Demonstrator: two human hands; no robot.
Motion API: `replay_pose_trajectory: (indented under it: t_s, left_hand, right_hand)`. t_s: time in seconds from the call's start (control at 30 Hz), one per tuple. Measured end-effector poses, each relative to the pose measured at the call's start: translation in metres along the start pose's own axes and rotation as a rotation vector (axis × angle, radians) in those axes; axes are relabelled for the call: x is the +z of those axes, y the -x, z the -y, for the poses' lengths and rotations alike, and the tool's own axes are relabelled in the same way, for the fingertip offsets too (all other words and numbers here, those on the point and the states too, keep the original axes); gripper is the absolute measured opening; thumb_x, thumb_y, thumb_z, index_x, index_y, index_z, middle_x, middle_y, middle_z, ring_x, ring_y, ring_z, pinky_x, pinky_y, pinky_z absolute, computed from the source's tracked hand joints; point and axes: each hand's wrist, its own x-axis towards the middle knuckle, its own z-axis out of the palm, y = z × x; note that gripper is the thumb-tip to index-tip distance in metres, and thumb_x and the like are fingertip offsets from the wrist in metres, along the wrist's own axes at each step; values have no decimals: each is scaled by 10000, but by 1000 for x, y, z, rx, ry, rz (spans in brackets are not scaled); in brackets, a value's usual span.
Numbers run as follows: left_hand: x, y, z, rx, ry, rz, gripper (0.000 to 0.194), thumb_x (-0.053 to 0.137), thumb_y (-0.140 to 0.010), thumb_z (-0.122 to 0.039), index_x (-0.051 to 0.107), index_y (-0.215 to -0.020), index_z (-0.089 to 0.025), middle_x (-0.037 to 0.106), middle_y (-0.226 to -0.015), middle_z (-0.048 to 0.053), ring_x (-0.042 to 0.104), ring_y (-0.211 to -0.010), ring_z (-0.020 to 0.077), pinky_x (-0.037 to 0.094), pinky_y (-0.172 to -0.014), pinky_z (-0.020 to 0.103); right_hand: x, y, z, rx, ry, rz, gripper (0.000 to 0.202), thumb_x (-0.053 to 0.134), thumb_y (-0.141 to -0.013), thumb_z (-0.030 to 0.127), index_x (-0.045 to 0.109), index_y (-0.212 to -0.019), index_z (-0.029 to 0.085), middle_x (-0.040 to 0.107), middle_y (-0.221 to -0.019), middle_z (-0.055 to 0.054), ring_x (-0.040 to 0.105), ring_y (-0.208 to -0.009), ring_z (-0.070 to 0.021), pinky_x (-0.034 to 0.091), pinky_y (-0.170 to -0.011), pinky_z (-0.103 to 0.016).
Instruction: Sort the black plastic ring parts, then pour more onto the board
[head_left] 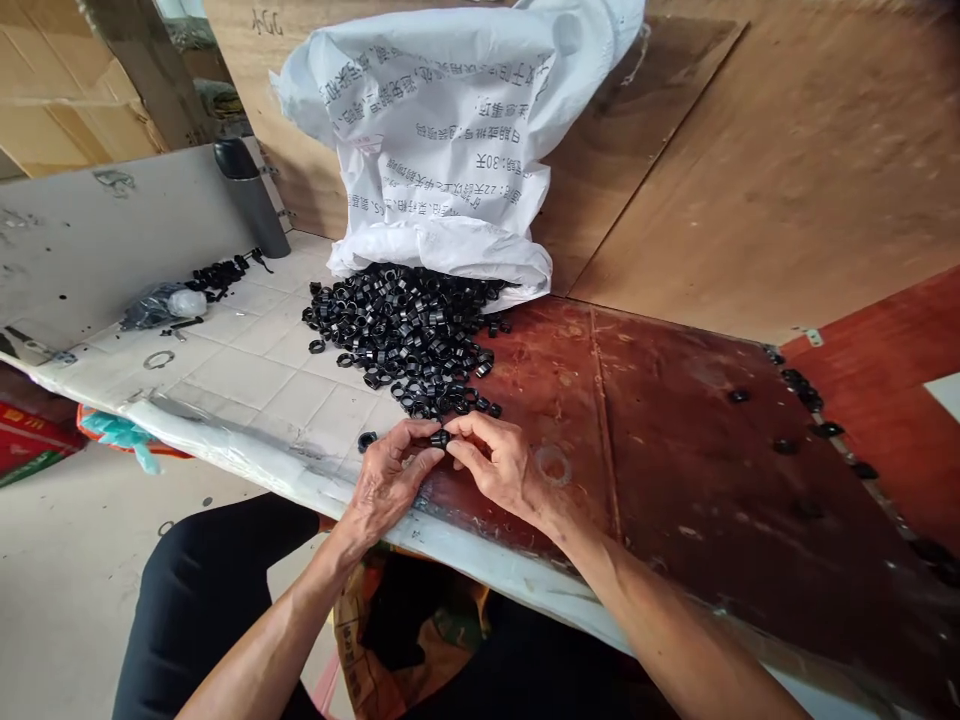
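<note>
Between the fingertips of both hands is a small black ring (pixel 439 438), held over the front part of the table. My left hand (pixel 395 470) pinches it from the left, thumb and forefinger closed. From the right, my right hand (pixel 495 460) grips the same ring with its thumb and forefinger. Just beyond the fingers lies a heap of black rings (pixel 405 335), spilling out of a white woven sack (pixel 442 150). One loose black ring (pixel 367 441) rests beside my left hand. The fingers hide part of the held ring.
A grey bottle (pixel 255 205) with a black cap stands at the back left. Near it are a plastic bag (pixel 161 305) and small black parts (pixel 221 275). Several black pieces (pixel 801 388) lie along the right edge. A wooden panel (pixel 750 170) rises behind the table.
</note>
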Motion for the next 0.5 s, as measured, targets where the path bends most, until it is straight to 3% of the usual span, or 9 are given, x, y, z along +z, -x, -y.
replay_pose_trajectory:
  t_s: [0.2, 0.4, 0.5]
  left_hand:
    - [-3, -1, 0, 14, -83, -12, 289, 757, -953, -404, 755, -1174, -218, 767, -1159, 87, 743, -1012, 233, 609, -929, 347]
    - [-2, -2, -5, 138, -282, -60, 224, 724, -961, -341, 746, -1150, -223, 777, -1121, 71, 741, -924, 208, 614, -879, 343]
    - [1, -2, -10, 189, -375, -40, 218, 704, -954, -321, 738, -1144, -220, 782, -1135, 82, 742, -965, 229, 610, -881, 362]
  right_hand:
    - [4, 0, 4, -41, 70, -78, 96, 568, -986, 193, 653, -964, 231, 710, -773, -14, 658, -752, -181, 507, -775, -302]
    - [19, 1, 12, 216, -129, -110, 106, 573, -942, 139, 632, -960, 226, 675, -654, 24, 674, -613, -151, 512, -653, -259]
    - [10, -1, 13, 301, -154, -42, 73, 600, -931, 168, 656, -935, 214, 662, -603, 28, 663, -570, -147, 489, -603, -248]
